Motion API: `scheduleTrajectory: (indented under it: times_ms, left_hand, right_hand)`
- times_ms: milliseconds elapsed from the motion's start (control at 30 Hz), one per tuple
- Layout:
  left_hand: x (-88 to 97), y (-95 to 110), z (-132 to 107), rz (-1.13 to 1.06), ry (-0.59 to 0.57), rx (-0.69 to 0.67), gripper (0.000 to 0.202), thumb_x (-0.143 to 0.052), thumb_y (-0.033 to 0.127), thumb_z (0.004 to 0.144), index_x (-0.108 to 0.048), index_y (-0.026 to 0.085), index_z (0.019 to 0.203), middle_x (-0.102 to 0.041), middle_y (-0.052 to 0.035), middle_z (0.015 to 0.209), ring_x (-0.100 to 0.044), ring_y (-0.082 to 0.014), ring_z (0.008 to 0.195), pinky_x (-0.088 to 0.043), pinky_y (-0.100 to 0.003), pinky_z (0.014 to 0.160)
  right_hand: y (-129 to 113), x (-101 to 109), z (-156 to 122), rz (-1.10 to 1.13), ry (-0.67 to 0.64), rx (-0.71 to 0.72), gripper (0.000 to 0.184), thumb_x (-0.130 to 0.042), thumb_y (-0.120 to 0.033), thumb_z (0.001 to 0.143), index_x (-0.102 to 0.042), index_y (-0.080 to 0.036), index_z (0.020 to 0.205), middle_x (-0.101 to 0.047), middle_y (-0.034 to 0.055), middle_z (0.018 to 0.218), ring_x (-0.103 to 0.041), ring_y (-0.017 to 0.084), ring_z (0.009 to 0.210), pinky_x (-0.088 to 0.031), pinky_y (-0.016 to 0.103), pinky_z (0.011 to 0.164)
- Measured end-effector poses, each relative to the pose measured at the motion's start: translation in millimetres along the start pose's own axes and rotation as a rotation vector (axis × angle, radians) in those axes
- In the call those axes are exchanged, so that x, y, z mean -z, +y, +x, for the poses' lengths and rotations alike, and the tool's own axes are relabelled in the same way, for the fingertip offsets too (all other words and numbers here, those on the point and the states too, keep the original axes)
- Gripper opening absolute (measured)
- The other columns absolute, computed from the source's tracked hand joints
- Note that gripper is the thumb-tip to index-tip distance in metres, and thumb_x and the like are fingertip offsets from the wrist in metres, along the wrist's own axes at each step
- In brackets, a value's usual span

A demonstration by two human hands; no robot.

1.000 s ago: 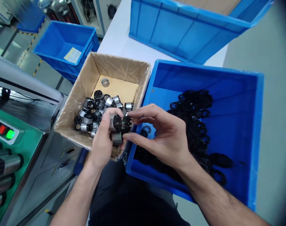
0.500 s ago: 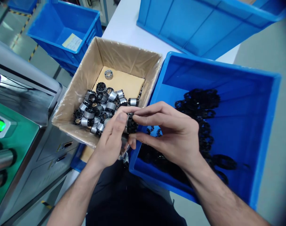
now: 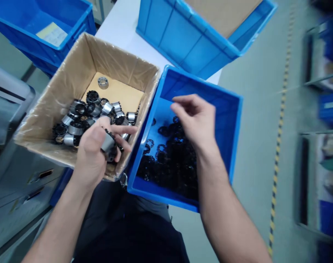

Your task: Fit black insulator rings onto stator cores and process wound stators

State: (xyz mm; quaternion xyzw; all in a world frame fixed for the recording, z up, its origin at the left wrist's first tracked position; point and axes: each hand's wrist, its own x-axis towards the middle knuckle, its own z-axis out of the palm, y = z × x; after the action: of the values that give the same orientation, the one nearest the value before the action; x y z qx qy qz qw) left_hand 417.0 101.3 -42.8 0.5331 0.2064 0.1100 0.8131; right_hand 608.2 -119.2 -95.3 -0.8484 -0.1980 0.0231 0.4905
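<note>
My left hand (image 3: 94, 148) is closed around a stator core (image 3: 108, 146), a silver metal cylinder with black toothed plastic ends. It holds the core tilted over the near right corner of a plastic-lined cardboard box (image 3: 43, 120). More such stator cores (image 3: 76, 128) lie heaped in the box. My right hand (image 3: 196, 118) hangs over a blue bin (image 3: 236, 142), its thumb and index fingertip close together. Whether anything is between them I cannot make out. Below and beside it, black toothed plastic rings (image 3: 166, 171) are piled in the bin, partly hidden by the wrist.
One ring-shaped metal part (image 3: 103, 83) lies apart on the cardboard sheet inside the box. Behind stands another blue bin (image 3: 177, 36) on the white table (image 3: 119, 25). Blue crates (image 3: 73, 36) are at far left, a metal cabinet (image 3: 26, 190) at near left.
My hands have come apart. The right hand has let go of the core and moved over the ring bin; the left keeps the core. The view has shifted to the right.
</note>
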Motion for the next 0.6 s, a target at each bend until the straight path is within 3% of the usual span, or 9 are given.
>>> scheduleTrajectory:
  times_ms: [67,133,233,300,467,600]
  left_hand:
    - [-2.0,1,1,0.009,0.052,0.032,0.058,-0.091,0.079,0.096,-0.069,0.024,0.091,-0.085,-0.0047,0.08,-0.068,-0.0172,0.051,-0.042,-0.025,0.04]
    - [-2.7,0,0,0.062,0.027,0.059,0.048,-0.088,0.071,0.101,-0.08,0.024,0.104,-0.078,-0.0014,0.069,-0.062,-0.0158,0.046,-0.044,-0.025,0.04]
    - [-1.3,-1,-2,0.131,-0.061,0.041,0.041,-0.086,0.062,0.106,-0.082,0.021,0.097,-0.073,-0.0013,0.067,-0.058,-0.0127,0.048,-0.046,-0.023,0.045]
    - [0.0,-3,-2,0.141,-0.084,0.03,0.04,-0.085,0.057,0.108,-0.08,0.021,0.093,-0.07,-0.0003,0.066,-0.056,-0.0109,0.048,-0.045,-0.02,0.046]
    - [0.4,-6,2,0.082,-0.027,0.034,0.035,-0.084,0.056,0.109,-0.075,0.023,0.103,-0.061,0.0046,0.065,-0.049,-0.0098,0.047,-0.04,-0.019,0.044]
    - [-1.2,-5,3,0.033,-0.008,0.045,0.039,-0.085,0.061,0.107,-0.072,0.024,0.109,-0.06,0.0055,0.07,-0.048,-0.0103,0.05,-0.042,-0.02,0.044]
  right_hand:
    - [18,-6,3,-0.236,-0.163,-0.086,0.03,-0.086,-0.029,0.099,-0.087,-0.02,0.127,-0.084,0.0092,0.117,-0.075,0.022,0.092,-0.068,0.045,0.099]
    - [26,-23,-2,-0.336,-0.277,-0.119,0.041,-0.088,-0.025,0.094,-0.086,-0.018,0.135,-0.08,0.0126,0.126,-0.075,0.024,0.097,-0.066,0.045,0.105]
    - [24,-50,-10,-0.418,-0.364,-0.117,0.044,-0.086,-0.019,0.093,-0.085,-0.018,0.137,-0.076,0.0138,0.132,-0.073,0.027,0.111,-0.062,0.043,0.114]
    - [18,-54,-12,-0.482,-0.41,-0.131,0.039,-0.082,-0.016,0.094,-0.085,-0.018,0.133,-0.075,0.0131,0.129,-0.073,0.028,0.114,-0.06,0.042,0.116]
    - [7,-17,-7,-0.666,-0.384,-0.2,0.043,-0.07,-0.025,0.11,-0.076,-0.017,0.152,-0.068,0.018,0.14,-0.072,0.03,0.112,-0.059,0.046,0.112]
    - [6,-2,-16,-0.755,-0.516,-0.232,0.039,-0.088,-0.026,0.1,-0.082,-0.02,0.138,-0.071,0.0144,0.134,-0.072,0.026,0.101,-0.061,0.043,0.104]
